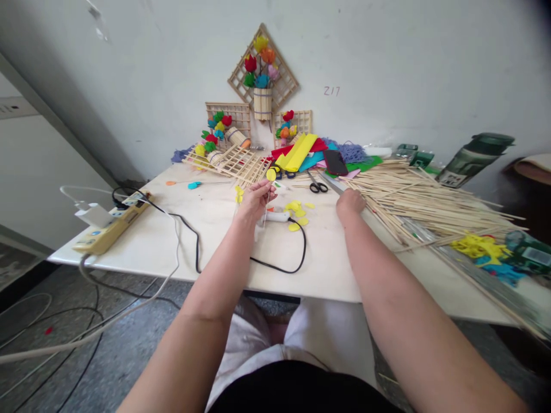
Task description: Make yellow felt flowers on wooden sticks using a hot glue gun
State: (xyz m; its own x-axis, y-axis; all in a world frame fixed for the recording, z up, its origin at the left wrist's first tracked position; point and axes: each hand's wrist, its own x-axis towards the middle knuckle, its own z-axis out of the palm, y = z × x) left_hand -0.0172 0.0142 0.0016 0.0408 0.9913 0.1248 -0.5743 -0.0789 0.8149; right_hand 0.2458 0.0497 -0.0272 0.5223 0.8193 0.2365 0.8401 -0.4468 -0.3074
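Observation:
My left hand (258,198) is pinched near the table's middle, holding a thin stick with a round yellow piece (271,174) at its top. Just below it lies a white glue gun (278,216) with a black cord. Yellow petals (294,207) are scattered to the right of the glue gun. My right hand (350,203) is closed at the near end of a long grey blade-like object (331,183), beside the wooden sticks; its fingers are mostly hidden. Black scissors (318,187) lie between the hands.
Bamboo sticks (422,195) spread over the right side, near a dark bottle (476,160). Lattice panels with colourful flowers (262,71) stand against the wall. A phone (336,163) rests on coloured sheets. At left is a power strip (112,225) with cables.

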